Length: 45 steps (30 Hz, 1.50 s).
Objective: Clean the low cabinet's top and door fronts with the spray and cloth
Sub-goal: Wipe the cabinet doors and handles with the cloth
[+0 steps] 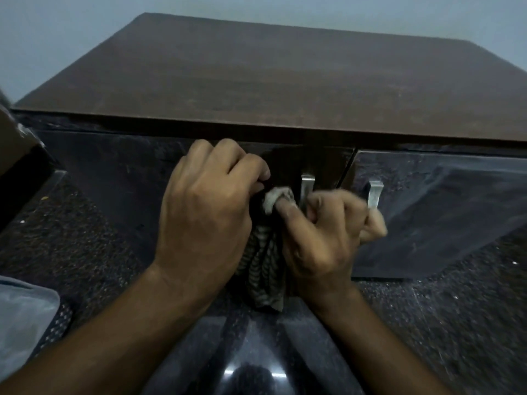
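Bunching soft, limp striped grey cloth [263, 260] | left hand [205, 212] and right hand [322, 238] both clenched on it | grabs anywhere, featherlight

The low cabinet [285, 81] is standing against the pale wall, its flat brown top [271, 69] showing faint smears and overhanging two dark, glossy door fronts. The left door [114, 178] and the right door [442, 201] are each carrying a short silver handle near the middle gap, and both are looking streaked and dusty. The cloth [265, 266], striped in dark and light with a paler bunched end, is hanging crumpled in front of the left door, just beside its handle [307, 186].
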Motion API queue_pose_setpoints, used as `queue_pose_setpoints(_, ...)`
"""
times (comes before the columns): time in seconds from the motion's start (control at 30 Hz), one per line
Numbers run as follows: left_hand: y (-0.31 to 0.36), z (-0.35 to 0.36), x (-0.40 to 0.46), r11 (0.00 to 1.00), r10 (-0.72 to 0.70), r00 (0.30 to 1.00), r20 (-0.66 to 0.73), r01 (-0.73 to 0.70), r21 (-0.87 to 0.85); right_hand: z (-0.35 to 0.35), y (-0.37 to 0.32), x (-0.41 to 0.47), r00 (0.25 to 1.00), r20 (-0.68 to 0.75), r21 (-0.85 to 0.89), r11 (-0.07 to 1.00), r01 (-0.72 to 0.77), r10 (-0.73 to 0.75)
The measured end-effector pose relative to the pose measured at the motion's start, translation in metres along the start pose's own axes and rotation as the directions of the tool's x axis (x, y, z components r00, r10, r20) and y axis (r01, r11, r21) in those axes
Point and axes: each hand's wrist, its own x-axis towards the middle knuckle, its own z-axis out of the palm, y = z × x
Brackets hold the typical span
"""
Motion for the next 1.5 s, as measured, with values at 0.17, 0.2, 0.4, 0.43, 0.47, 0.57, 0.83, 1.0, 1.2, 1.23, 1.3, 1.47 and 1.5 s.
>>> queue_pose_setpoints(0.17, 0.005, 0.000, 0.000, 0.999, -0.008, 1.000, 0.011, 0.007, 0.041, -0.012, 0.016, -0.020, 0.993, 0.069, 0.230, 0.967, -0.108, 0.095)
queue_pose_setpoints(0.2, 0.006, 0.001, 0.000, 0.999, -0.007, 1.000, 0.013, 0.006, 0.053, -0.018, 0.013, -0.015, 0.985, 0.045, 0.328, 0.929, -0.172, 0.166)
queue_pose_setpoints(0.4, 0.014, 0.002, -0.005, 0.997, -0.028, 0.999, 0.027, 0.026, 0.073, -0.050, -0.006, 0.002, 0.392, 0.370, 0.570, 0.128, -0.812, 0.842)
queue_pose_setpoints(0.43, 0.015, 0.002, -0.005, 0.997, -0.031, 0.999, 0.030, 0.028, 0.073, -0.052, -0.003, 0.004, 0.346, 0.425, 0.547, 0.067, -0.834, 0.837)
queue_pose_setpoints(0.47, 0.016, 0.002, -0.004, 0.997, -0.032, 0.999, 0.032, 0.029, 0.073, -0.054, 0.000, 0.007, 0.327, 0.447, 0.547, 0.035, -0.836, 0.833)
queue_pose_setpoints(0.57, 0.018, 0.003, -0.005, 0.997, -0.040, 0.998, 0.040, 0.037, 0.065, -0.052, -0.004, 0.023, 0.436, 0.334, 0.616, 0.156, -0.772, 0.836)
queue_pose_setpoints(0.83, 0.021, 0.006, -0.002, 0.994, -0.073, 0.996, 0.043, 0.069, 0.090, -0.015, -0.020, -0.018, 0.872, 0.222, 0.386, 0.782, -0.489, 0.436)
queue_pose_setpoints(1.0, 0.018, 0.008, -0.002, 0.995, -0.070, 0.997, 0.025, 0.068, 0.072, -0.017, -0.015, -0.022, 0.778, 0.251, 0.429, 0.655, -0.622, 0.575)
queue_pose_setpoints(1.2, 0.016, 0.010, -0.001, 0.995, -0.082, 0.996, 0.027, 0.080, 0.054, -0.017, -0.009, -0.016, 0.814, 0.248, 0.386, 0.717, -0.580, 0.525)
queue_pose_setpoints(1.23, 0.016, 0.010, -0.001, 0.995, -0.084, 0.996, 0.030, 0.082, 0.050, -0.017, -0.008, -0.019, 0.805, 0.261, 0.393, 0.703, -0.593, 0.533)
queue_pose_setpoints(1.3, 0.016, 0.010, -0.001, 0.995, -0.087, 0.996, 0.029, 0.086, 0.045, -0.018, -0.006, -0.017, 0.770, 0.281, 0.434, 0.640, -0.634, 0.572)
queue_pose_setpoints(1.47, 0.015, 0.008, -0.001, 0.996, -0.078, 0.996, 0.032, 0.077, 0.038, -0.032, -0.009, 0.008, 0.732, 0.213, 0.519, 0.560, -0.646, 0.647)
queue_pose_setpoints(1.5, 0.015, 0.008, -0.001, 0.996, -0.077, 0.997, 0.032, 0.075, 0.036, -0.033, -0.011, 0.010, 0.762, 0.147, 0.497, 0.619, -0.608, 0.630)
